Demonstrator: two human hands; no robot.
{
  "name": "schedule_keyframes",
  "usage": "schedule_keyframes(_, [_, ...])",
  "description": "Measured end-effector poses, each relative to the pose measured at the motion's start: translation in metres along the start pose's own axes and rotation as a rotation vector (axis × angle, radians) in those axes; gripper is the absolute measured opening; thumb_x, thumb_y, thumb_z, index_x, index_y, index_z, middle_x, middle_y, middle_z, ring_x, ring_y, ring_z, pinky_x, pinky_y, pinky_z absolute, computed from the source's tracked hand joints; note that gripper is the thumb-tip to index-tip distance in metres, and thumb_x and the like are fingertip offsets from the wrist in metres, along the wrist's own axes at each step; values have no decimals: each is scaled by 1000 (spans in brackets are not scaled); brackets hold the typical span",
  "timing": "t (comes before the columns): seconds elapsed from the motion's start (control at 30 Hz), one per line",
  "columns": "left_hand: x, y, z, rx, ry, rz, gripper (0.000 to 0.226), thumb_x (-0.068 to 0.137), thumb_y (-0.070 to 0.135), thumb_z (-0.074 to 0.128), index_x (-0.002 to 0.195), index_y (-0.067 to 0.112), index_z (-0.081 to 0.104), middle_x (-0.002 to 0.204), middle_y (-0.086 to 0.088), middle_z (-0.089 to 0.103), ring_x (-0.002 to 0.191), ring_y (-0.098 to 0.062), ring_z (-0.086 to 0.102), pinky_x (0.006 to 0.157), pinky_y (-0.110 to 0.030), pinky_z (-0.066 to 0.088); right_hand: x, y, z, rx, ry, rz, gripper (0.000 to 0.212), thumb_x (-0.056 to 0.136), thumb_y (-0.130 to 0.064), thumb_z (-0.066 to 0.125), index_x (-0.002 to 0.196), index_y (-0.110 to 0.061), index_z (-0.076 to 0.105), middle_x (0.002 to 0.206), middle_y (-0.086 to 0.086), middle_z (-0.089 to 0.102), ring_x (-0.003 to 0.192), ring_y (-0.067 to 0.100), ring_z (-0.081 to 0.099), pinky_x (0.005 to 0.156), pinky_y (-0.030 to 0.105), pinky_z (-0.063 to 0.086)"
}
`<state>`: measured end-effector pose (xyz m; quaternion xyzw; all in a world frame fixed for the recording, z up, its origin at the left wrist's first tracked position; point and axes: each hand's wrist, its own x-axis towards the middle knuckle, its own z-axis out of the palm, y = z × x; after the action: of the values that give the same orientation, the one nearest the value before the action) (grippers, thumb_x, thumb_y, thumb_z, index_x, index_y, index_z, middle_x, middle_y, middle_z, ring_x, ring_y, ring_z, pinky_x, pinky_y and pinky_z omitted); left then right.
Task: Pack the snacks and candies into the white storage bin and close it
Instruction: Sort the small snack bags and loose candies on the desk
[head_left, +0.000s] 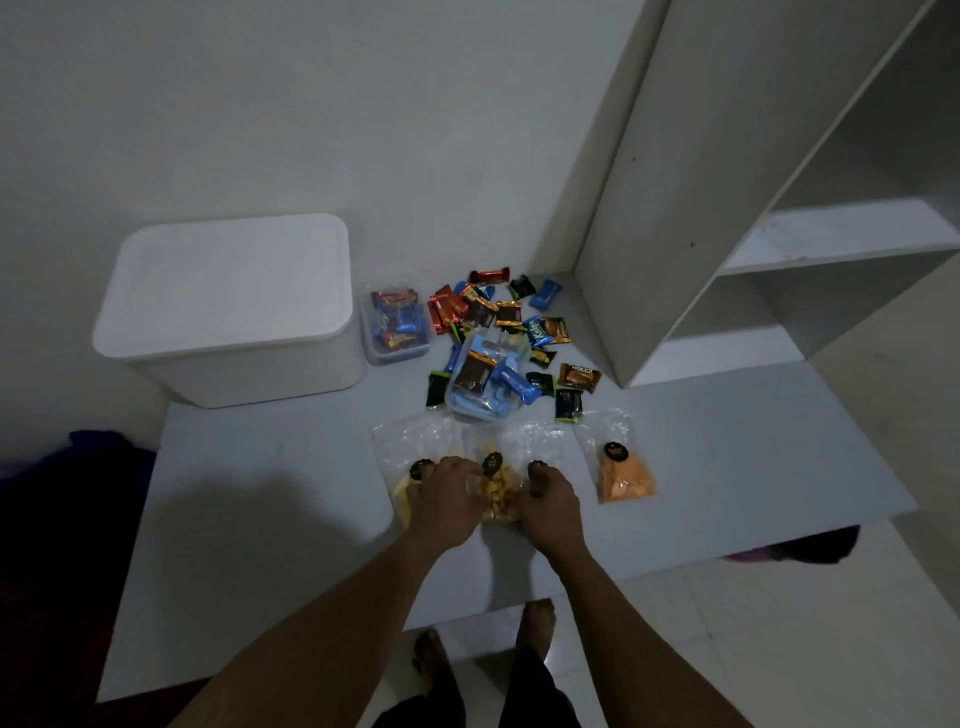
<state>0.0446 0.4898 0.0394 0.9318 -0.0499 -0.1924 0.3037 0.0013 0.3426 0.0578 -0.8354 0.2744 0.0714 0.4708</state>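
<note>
White storage bin (228, 332) is sitting at the far left of the bench (260, 493) w/ its lid (223, 280) lying flat on top, so packing is looking barely begun: nothing is showing as stowed, though the inside is hidden under the lid. Loose candies (498, 317) are lying scattered mid-bench, right of the bin, approx two dozen wrappers, none moved toward it. A small clear tub (397, 322) w/ a few candies is standing just beside the bin's right wall, and a blue-lidded box (483, 384) is lying among the wrappers w/ more pieces on it.

Four clear snack bags are lying in a row on the near side. Left hand (447, 501) is curling its fingers onto the middle snack bag (498, 493), grasping it as far as I can judge, while overlapping the left snack bag (402, 441). Right hand (548, 504) is curling down on the third snack bag (540, 441), apparently gripping it. The orange snack bag (623, 475) is lying apart to the right, untouched.

Left to do, by my reading: lid off, all bags, tub, box and candies in, lid back on.

Hard to tell: fingertips are tucked under, so exact grip is unclear; third bag's contents are covered by the hand; light is dim and most wrapper print is unreadable; the bench's near edge is running out of frame behind the arms
</note>
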Motion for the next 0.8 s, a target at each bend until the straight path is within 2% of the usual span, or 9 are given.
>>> schedule_keyframes(0.03, [-1,-1,0,63,4,12,42,86,34,64,127,34,57,135,5,49,128,-24,40,103,-44,36,0,-1,1,-41,9,-21,27,86,-7,56,112,-1,60,95,7,61,93,26,62,69,25,42])
schedule_keyframes(0.17, [-4,-7,0,245,-5,55,50,86,45,61,134,36,52,143,5,42,133,-26,31,104,-44,35,4,1,1,-167,28,-81,40,87,-11,61,127,-9,61,117,9,65,109,25,61,87,28,47])
schedule_keyframes(0.27, [-4,-12,-1,314,-40,93,50,86,48,60,134,35,54,145,4,41,134,-25,29,103,-43,37,7,0,3,-233,-109,-107,24,86,-8,61,108,-6,70,104,11,70,95,24,66,79,26,51])
schedule_keyframes(0.37, [-1,-19,-5,279,-77,97,46,87,48,61,130,33,59,145,4,41,137,-24,28,106,-42,36,9,0,7,-267,-162,-95,17,86,-10,59,94,-6,73,91,9,71,84,23,67,75,35,57])
schedule_keyframes(0.47, [1,-23,-13,203,-87,107,42,87,44,64,126,30,62,144,3,43,138,-24,30,107,-39,36,12,-4,7,-271,-142,-90,17,87,-10,59,98,-6,72,100,10,69,95,27,67,72,27,47])
schedule_keyframes(0.53, [2,-22,-23,162,-74,101,43,87,40,66,128,27,61,144,1,44,136,-24,34,107,-37,36,15,-14,7,-243,-125,-95,23,89,-10,60,110,-8,70,112,10,67,106,26,64,79,27,46])
schedule_keyframes(0.6, [5,-23,-38,119,-44,86,46,86,40,67,129,25,60,143,1,45,134,-24,39,107,-37,38,18,-30,5,-240,-110,-134,35,93,-14,60,127,-11,61,129,7,60,120,23,56,97,29,43])
schedule_keyframes(0.67, [8,-27,-58,55,19,78,46,84,40,70,126,24,62,141,1,47,133,-23,43,105,-36,40,24,-51,4,-237,-104,-211,38,94,-13,59,132,-11,56,134,8,57,124,21,53,102,29,40])
schedule_keyframes(0.8, [14,-40,-105,27,173,66,51,86,36,70,132,20,57,145,-5,46,136,-24,37,109,-34,33,42,-105,12,-210,-122,-356,30,93,-7,58,123,-7,62,124,11,64,114,25,60,92,32,49])
